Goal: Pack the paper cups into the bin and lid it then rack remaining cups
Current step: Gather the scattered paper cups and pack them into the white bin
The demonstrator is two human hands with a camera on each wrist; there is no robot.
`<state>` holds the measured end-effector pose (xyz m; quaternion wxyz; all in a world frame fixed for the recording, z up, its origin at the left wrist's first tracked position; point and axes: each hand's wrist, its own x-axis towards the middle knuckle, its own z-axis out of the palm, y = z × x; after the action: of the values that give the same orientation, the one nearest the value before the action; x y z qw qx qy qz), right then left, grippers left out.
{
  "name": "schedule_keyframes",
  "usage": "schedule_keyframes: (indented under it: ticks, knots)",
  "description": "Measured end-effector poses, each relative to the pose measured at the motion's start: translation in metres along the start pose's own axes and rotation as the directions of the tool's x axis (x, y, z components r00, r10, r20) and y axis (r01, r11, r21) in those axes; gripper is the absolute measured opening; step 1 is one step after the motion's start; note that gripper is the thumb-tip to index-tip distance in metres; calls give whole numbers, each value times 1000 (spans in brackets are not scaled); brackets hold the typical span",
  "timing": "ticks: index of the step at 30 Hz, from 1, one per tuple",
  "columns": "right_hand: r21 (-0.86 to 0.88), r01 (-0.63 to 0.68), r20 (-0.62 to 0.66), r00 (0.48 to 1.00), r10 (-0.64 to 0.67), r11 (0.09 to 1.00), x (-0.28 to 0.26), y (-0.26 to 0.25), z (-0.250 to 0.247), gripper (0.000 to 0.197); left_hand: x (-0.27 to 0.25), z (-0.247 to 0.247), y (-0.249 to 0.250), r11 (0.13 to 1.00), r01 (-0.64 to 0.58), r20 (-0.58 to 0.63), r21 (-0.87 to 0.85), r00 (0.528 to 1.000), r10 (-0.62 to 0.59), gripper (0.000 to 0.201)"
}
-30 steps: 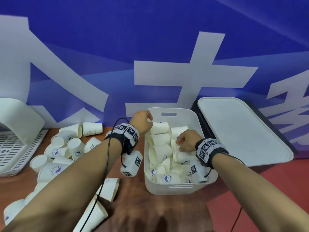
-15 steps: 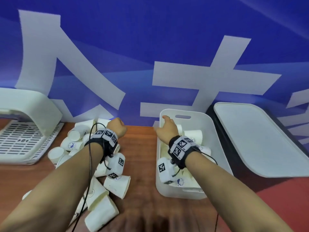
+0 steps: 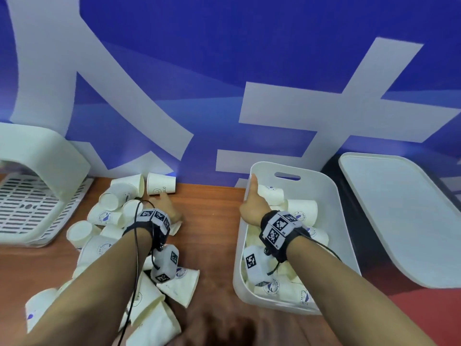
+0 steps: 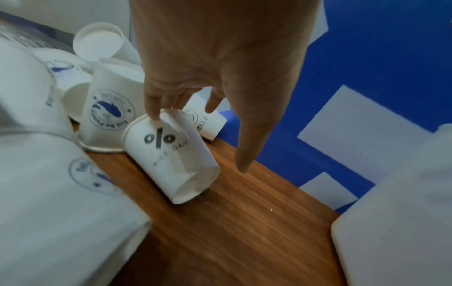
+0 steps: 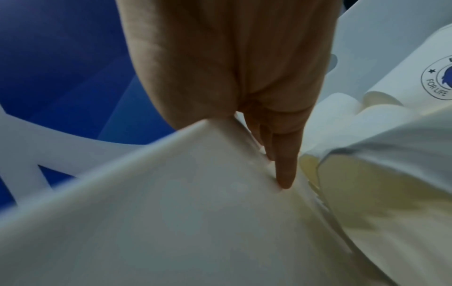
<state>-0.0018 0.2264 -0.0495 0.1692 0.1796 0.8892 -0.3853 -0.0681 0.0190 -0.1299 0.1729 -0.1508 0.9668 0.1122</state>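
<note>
A white bin (image 3: 333, 188) stands on the wooden table, holding several paper cups (image 3: 301, 211). My right hand (image 3: 252, 206) grips its left wall, thumb along the rim and fingers (image 5: 286, 164) inside against the wall. Left of the bin lies a pile of loose paper cups (image 3: 107, 216). My left hand (image 3: 167, 206) reaches over the pile with its fingers extended. Its fingertips (image 4: 151, 110) touch the rim of a cup marked "NICE DAY" (image 4: 171, 158) lying on its side. The thumb hangs free beside that cup.
The white lid (image 3: 399, 208) leans at the right of the bin. A white slotted rack (image 3: 32, 203) stands at the far left. More cups lie under my left forearm (image 3: 154, 315). A blue banner wall closes the table's back edge.
Both hands have come out of the bin. The left hand went left to the loose cups; the right hand moved to the bin's left wall and took hold of it.
</note>
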Motion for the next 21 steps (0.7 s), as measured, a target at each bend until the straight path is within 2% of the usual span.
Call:
schedule_keyframes:
  ticks: [1,3,5,7,11,13,16,19,21]
  knots:
    - [3,2,5,1000,-3,1000,1,1,0,90,1,5,1,999,4,19,40,1000,-5,75]
    - [4,9,10,1000,-9,1000,3,2,2,90,1,18,4,991,-23,35,130,999,18,68]
    - [7,18,13,1000,-18,1000,4,1,3,90,-4,27,9,980,-56,-3,193,998,58,54]
    - [7,24,9,1000,-24,1000,5,2,5,91,-13,28,13,977,-58,-37,207,997,67,50]
    - [32,28,-4,1000,-28,999,6,5,6,91,-22,4,28,995,-76,-5,58,997,76,61]
    - [26,33,-27,999,-32,999,7,8,6,89,-28,-15,39,990,-139,-17,-16,990,139,71]
    - [59,29,-16,999,-28,998,4,8,4,84,-47,-48,58,946,-254,-78,-201,967,243,75]
    - [138,73,23,997,-77,988,-1,0,-10,97,-77,-76,79,859,-351,-221,-372,933,285,83]
    - [184,151,26,987,-159,971,-12,-9,-31,101,-95,-88,91,812,-414,-285,-411,905,317,85]
